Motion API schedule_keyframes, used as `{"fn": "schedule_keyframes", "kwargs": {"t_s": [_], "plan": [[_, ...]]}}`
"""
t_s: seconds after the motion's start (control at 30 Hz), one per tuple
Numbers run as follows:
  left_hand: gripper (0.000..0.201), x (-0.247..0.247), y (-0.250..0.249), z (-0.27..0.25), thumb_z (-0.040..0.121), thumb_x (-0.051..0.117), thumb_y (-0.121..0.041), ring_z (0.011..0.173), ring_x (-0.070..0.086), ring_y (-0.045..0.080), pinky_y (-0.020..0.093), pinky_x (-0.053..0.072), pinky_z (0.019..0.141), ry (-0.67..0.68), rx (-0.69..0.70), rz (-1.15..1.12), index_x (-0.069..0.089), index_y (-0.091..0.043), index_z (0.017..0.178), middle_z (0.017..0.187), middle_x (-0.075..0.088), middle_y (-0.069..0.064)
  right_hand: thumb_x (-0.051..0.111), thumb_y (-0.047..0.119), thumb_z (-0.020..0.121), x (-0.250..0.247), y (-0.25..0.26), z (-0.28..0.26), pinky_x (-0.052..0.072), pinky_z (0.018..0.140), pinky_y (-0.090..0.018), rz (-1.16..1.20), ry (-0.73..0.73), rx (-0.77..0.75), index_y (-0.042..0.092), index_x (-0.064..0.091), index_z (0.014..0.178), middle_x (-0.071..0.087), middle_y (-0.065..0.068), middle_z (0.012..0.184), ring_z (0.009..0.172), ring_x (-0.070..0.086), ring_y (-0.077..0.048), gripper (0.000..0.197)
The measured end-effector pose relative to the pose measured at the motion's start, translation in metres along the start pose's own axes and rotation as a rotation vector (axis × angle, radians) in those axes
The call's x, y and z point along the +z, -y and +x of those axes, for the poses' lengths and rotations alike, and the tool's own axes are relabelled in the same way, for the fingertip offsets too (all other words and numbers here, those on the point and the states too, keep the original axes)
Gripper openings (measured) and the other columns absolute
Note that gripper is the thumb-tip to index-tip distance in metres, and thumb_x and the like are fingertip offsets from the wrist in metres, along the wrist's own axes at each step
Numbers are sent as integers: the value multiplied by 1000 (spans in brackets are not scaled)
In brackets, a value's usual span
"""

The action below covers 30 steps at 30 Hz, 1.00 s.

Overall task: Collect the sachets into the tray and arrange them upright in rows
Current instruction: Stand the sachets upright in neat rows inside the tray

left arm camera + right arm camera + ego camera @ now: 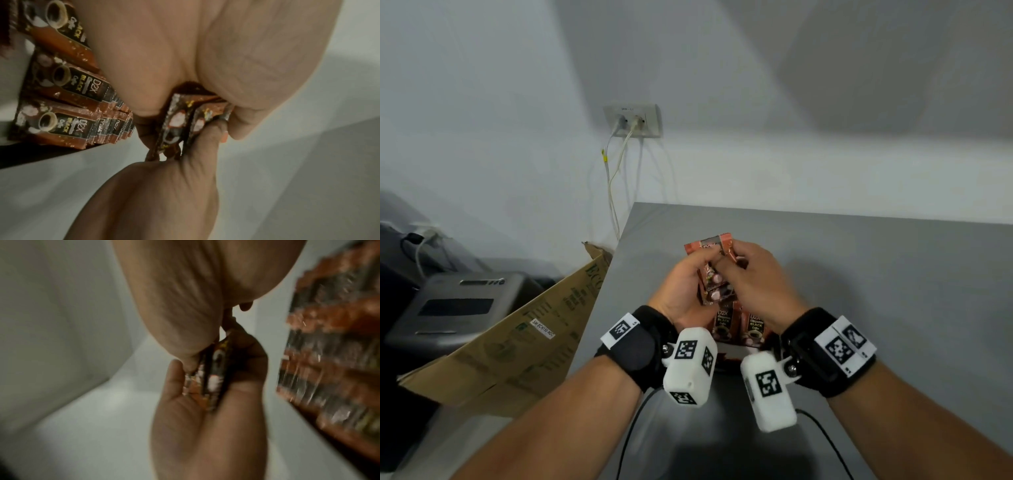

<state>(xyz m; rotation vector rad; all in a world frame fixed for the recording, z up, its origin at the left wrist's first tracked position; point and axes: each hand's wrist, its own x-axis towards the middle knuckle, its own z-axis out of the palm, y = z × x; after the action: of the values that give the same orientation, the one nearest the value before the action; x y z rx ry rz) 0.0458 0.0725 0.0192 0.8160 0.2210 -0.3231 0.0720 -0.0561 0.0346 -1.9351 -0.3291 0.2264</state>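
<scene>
Overhead, from the head view: left hand (685, 287) and right hand (753, 277) raised together above the grey table (876, 291), both clenched in a grip on a small bunch of held sachets (710, 270). Fingers curled round the packets, thumbs pressed on top. Just below the hands, rows of upright sachets (739, 327) marked "D2X BLACK", tray walls mostly hidden behind the wrist cameras. Cardboard box (517, 342) off the table's left edge; wall socket (633, 120) with cables on the wall behind.

From the left wrist: held sachets (185, 123) pinched edge-on between both hands, standing sachets (68, 100) packed in rows to the left.

From the right wrist: blurred; held sachets (209, 379) clamped between thumbs and palms, rows of sachets (333, 353) smeared at the right.
</scene>
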Motion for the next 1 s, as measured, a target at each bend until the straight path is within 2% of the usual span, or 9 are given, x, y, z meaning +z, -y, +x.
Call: {"fn": "schedule_keyframes", "kwargs": {"t_s": [0.07,0.17,0.23,0.33,0.4,0.53,0.73,0.87,1.0], "plan": [[37,0,0,0,99,47,-29,95,71,26,41,50,94,-25,-3,-22,76,-6,102,103,73,15,43,63,93,-1,-8,3,41,104,-42,-425,37,-46,44,58,129,50,9,117,116,44,-14,44],[32,-4,-4,0,99,49,-25,87,71,27,39,54,85,-79,-9,-10,75,-8,109,96,74,15,51,75,82,-8,-6,2,33,114,-41,-378,56,-61,42,30,152,32,11,134,132,34,-13,80],[32,-4,-8,-1,97,52,-20,85,71,28,38,59,76,-104,-23,22,68,-5,121,100,72,18,74,70,69,-19,3,-1,25,118,-37,-325,161,-130,41,22,156,23,17,153,143,24,-9,105],[20,0,-10,-3,93,48,-8,79,70,27,35,58,69,-84,-43,51,67,0,99,93,67,20,91,48,60,-26,17,-1,15,119,-30,-562,373,-253,32,16,158,19,14,162,146,15,-5,125],[19,2,-8,-1,91,44,-1,71,66,24,33,55,65,-64,-30,62,63,-3,87,83,62,16,90,39,63,-21,13,4,23,119,-33,-624,359,-339,28,24,155,32,10,155,140,27,-8,114],[19,3,-7,-3,73,49,2,73,66,23,31,55,64,-14,-19,45,59,-5,88,80,63,13,82,31,65,-14,7,10,45,100,-38,-589,320,-346,30,42,136,47,11,125,115,46,-12,82],[15,0,-7,-3,66,50,1,63,61,19,27,52,60,-31,-9,84,56,-4,79,71,57,11,74,28,69,-2,7,6,44,98,-39,-666,295,-384,28,42,134,47,7,122,110,44,-15,73],[29,-11,-5,-3,81,45,13,75,70,24,32,58,66,-42,40,124,63,1,101,86,67,18,80,35,72,-9,7,6,39,106,-32,-484,350,-223,27,31,152,35,6,142,127,38,-12,93],[62,-18,-9,-1,76,65,11,102,65,44,55,55,84,-41,96,233,53,1,136,123,62,35,70,24,89,-26,8,12,50,84,-26,-136,153,-51,31,56,137,58,9,124,103,62,-9,50]]}}
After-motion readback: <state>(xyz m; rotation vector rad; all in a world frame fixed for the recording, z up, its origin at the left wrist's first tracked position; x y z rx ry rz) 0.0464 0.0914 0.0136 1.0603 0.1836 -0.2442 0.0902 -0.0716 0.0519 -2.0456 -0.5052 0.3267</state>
